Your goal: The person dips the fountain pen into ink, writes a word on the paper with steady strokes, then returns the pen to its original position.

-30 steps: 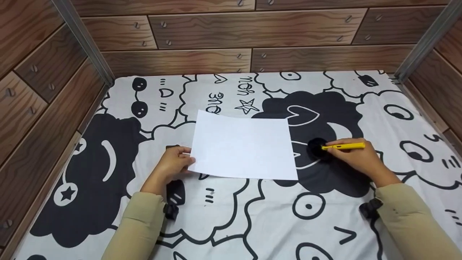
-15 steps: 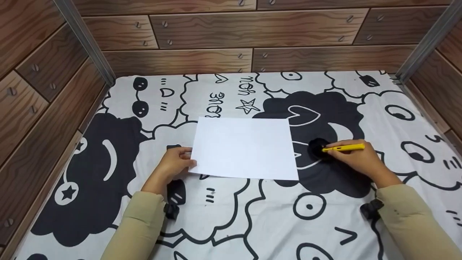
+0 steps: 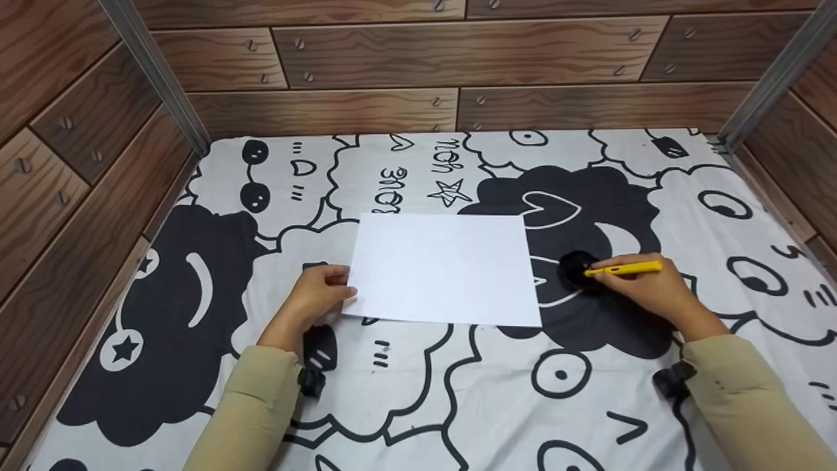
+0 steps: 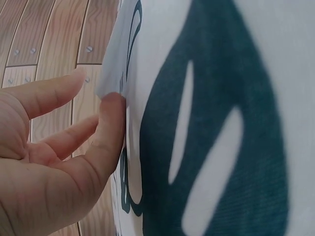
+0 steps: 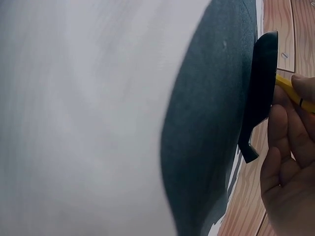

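Observation:
A blank white sheet of paper (image 3: 448,268) lies on the patterned cloth in the middle of the head view. My left hand (image 3: 320,294) is at its left edge, with the thumb on the lower left corner. In the left wrist view, that thumb (image 4: 108,132) touches the sheet while the other fingers are spread apart. To the right of the paper, my right hand (image 3: 644,284) pinches a yellow pen (image 3: 628,267). The pen's tip reaches over a black round dish-like thing (image 3: 575,265), which stands low on the cloth; from the side (image 5: 263,83) it looks dark and curved.
A white cloth (image 3: 405,386) with large black cartoon faces covers the tabletop. Wood-plank-patterned walls (image 3: 458,55) enclose the back and both sides, with grey metal posts (image 3: 157,72) at the back corners. A dark strapped device (image 3: 673,378) sits at the right wrist.
The paper's far left corner, lifted a second ago, has come down and the sheet lies flatter. The left fingers have shifted slightly at its edge. The right hand and pen have barely moved.

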Available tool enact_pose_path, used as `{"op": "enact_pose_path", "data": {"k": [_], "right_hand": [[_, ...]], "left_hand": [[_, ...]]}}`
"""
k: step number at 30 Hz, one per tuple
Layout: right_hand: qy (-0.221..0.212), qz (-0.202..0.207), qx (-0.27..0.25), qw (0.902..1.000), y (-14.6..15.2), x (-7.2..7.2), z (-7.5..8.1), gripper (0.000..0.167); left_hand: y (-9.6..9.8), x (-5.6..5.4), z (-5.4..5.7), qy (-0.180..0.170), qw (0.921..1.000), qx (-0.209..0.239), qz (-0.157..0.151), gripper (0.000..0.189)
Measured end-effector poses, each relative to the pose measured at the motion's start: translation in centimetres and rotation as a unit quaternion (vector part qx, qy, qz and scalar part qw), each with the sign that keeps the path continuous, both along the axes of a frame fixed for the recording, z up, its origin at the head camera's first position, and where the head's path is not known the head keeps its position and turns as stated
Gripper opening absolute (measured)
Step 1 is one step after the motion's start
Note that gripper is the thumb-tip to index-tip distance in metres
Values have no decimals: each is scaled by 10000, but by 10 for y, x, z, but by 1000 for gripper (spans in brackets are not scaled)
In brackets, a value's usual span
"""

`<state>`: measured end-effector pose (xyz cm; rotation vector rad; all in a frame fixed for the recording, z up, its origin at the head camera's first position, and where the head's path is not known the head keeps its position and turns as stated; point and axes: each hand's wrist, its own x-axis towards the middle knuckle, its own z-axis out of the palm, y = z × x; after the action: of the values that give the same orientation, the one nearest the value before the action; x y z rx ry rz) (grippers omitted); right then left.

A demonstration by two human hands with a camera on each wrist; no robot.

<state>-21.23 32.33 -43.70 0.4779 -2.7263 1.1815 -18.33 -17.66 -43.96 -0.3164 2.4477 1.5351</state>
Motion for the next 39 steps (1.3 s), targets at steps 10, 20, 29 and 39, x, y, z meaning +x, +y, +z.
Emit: {"op": "enact_pose_path", "data": {"k": [10, 20, 29, 39], "right_hand": [[69, 45, -174, 9998, 1, 1, -1, 17], [42, -19, -48, 10000, 1, 1, 0, 15], [75, -33, -21, 10000, 2, 1, -1, 15], [165, 44, -151, 9997, 3, 0, -1, 16]], "left_hand": [[1, -1, 5, 244, 9988, -393, -149, 51], [-3, -11, 2, 702, 9905, -756, -909, 52], [-5, -20, 1, 880, 9656, -1482, -1947, 61], [-1, -22, 2, 666, 9324, -2349, -2665, 81]]}}
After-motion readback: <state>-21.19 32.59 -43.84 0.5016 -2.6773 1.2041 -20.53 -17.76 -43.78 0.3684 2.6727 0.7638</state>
